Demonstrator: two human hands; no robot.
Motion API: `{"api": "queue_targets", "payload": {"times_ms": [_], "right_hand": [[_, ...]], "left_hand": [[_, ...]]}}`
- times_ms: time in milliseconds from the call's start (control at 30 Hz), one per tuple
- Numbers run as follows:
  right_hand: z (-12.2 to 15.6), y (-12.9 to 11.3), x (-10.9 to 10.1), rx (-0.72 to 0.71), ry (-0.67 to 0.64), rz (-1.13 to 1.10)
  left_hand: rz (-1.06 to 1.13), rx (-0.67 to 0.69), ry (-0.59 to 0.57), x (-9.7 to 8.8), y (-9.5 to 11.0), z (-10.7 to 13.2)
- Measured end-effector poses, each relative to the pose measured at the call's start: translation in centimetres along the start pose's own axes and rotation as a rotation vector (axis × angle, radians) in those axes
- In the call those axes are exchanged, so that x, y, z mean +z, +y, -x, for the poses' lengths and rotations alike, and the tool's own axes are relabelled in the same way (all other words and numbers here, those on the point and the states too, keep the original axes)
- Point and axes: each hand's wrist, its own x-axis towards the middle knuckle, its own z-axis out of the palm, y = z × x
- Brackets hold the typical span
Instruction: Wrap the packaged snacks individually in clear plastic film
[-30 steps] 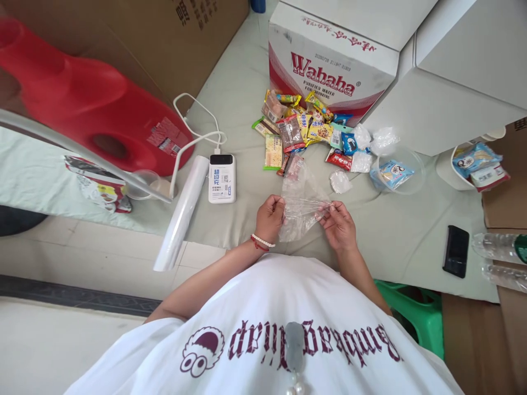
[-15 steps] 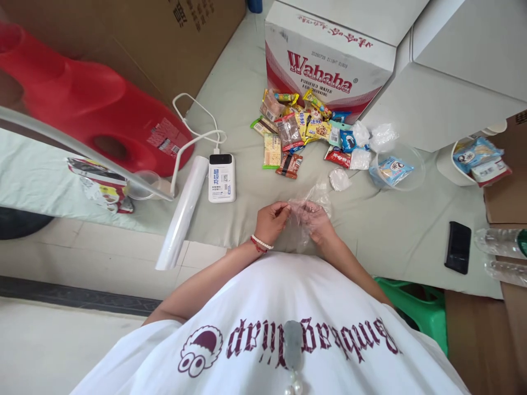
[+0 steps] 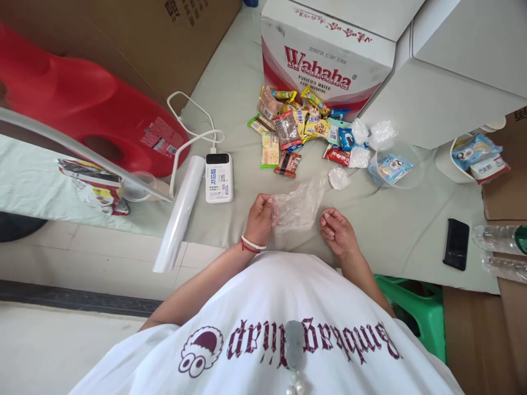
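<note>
My left hand (image 3: 260, 220), with a white beaded bracelet and a red cord at the wrist, pinches one edge of a thin clear plastic bag (image 3: 298, 206). The bag is crumpled and spreads out to the right, low over the cloth. My right hand (image 3: 338, 232) is just right of the bag and apart from it. Its fingers are curled in towards the thumb, and nothing shows between them. Beyond my hands lies a pile of wrapped snacks (image 3: 288, 130). A crumpled white plastic wad (image 3: 338, 178) rests above my right hand.
A Wahaha carton (image 3: 321, 66) stands behind the snacks. At right are a clear round tub (image 3: 416, 167) with a blue snack packet, a white cup (image 3: 447, 162) with packets, and a black phone (image 3: 456, 244). A plastic film roll (image 3: 180, 214), power bank (image 3: 219, 178) and red jug (image 3: 102, 99) are left.
My right hand has come away from the plastic bag and moved right. The bag now spreads out from my left hand, which has shifted slightly left.
</note>
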Motion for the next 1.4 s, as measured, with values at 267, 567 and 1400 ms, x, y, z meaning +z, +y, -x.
{"api": "queue_targets", "payload": {"times_ms": [267,567,1400], "right_hand": [[0.3,0.3,0.3,-0.193,0.126,0.144],[-1.4,-0.4,4.5,-0.135,-0.101,-0.016],[-4.2,-3.5,-2.6,-0.115,0.170,0.223]], "left_hand": [[-0.185,0.118,0.051,0.1,0.2,0.6],[0.007,-0.151,-0.214,-0.7,0.9,1.2],[-0.305,-0.055,-0.074,-0.9,1.3,-5.0]]}}
